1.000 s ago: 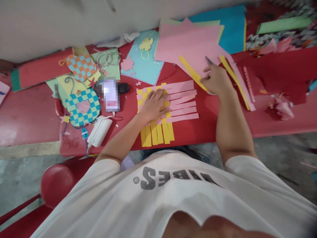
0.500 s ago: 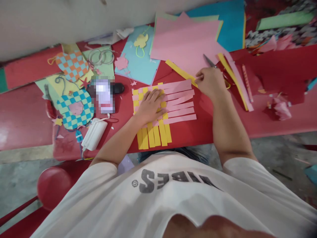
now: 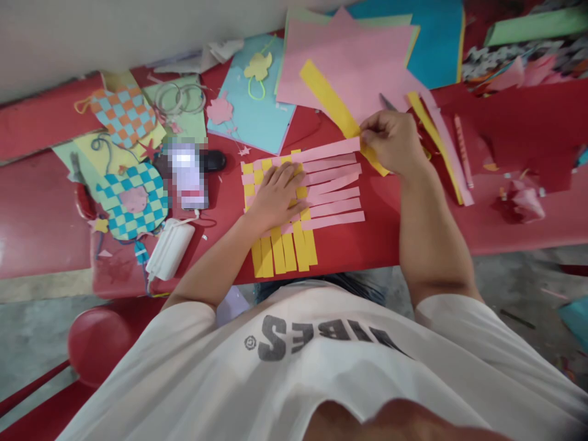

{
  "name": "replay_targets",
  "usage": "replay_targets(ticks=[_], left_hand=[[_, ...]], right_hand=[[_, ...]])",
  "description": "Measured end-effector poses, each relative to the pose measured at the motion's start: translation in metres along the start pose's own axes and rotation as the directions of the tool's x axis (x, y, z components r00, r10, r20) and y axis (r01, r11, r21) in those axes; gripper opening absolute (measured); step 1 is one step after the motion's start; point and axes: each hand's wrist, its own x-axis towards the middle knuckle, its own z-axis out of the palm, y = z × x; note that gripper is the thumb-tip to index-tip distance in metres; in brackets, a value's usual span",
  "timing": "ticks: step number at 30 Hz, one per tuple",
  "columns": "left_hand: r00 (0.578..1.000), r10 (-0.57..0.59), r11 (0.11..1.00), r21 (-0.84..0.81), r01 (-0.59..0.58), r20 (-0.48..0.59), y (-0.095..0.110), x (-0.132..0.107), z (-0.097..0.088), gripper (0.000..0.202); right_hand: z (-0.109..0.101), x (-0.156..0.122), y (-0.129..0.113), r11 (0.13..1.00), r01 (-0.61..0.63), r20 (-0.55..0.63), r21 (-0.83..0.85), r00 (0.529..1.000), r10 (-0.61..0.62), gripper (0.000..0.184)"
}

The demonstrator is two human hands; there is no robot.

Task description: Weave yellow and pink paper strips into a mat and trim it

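We are noting the left grip (image 3: 278, 193) lying flat and wide, the paper weave (image 3: 331, 176) beneath it seemingly being steadied, while the right grip (image 3: 395, 139) is pinching a yellow strip (image 3: 327, 97), apparently for control.

The woven mat (image 3: 302, 193) is showing checks of yellow and pink, with the loose strips (image 3: 337, 219) along one edge showing plain pink and the tails (image 3: 278, 251) along another showing plain yellow. A separate strip (image 3: 326, 95) is matching that yellow. The tabletop (image 3: 340, 248) is glowing red beneath. One woven ornament (image 3: 124, 113) is alternating orange and pale blue squares, while another ornament (image 3: 158, 199) is chequering teal with pale green around a pink cutout (image 3: 134, 199). The shirt (image 3: 285, 392) is bearing dark lettering (image 3: 274, 339) on white
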Motion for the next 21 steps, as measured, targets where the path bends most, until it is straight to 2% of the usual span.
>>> replay_targets(ticks=[4,7,11,15,17,21], left_hand=[[1.000,-0.003,1.000,0.017,0.003,0.007,0.001,-0.001,-0.001,0.083],[1.000,0.002,1.000,0.014,-0.002,0.005,0.002,-0.001,-0.001,0.080],[1.000,-0.005,1.000,0.012,0.005,0.006,0.003,-0.001,-0.003,0.082],[0.999,-0.012,1.000,0.025,0.011,0.031,0.004,-0.001,-0.005,0.084],[0.999,-0.002,1.000,0.026,0.002,0.034,0.004,-0.001,-0.005,0.083],[1.000,-0.006,1.000,0.014,0.005,0.018,0.003,-0.002,-0.003,0.084]], right_hand=[[-0.017,-0.006,0.000,0.988,0.004,-0.104,-0.153,0.994,-0.020,0.037],[-0.023,-0.011,-0.002,0.974,0.060,-0.013,-0.219,0.998,-0.064,0.043],[-0.010,-0.005,-0.001,0.942,0.186,0.119,-0.278,0.980,-0.159,0.034],[0.000,-0.002,0.001,0.919,0.258,0.128,-0.300,0.965,-0.229,0.017],[-0.003,-0.006,-0.001,0.923,0.272,0.112,-0.274,0.962,-0.250,0.011],[-0.010,-0.014,-0.004,0.950,0.232,0.125,-0.208,0.970,-0.210,0.016]])
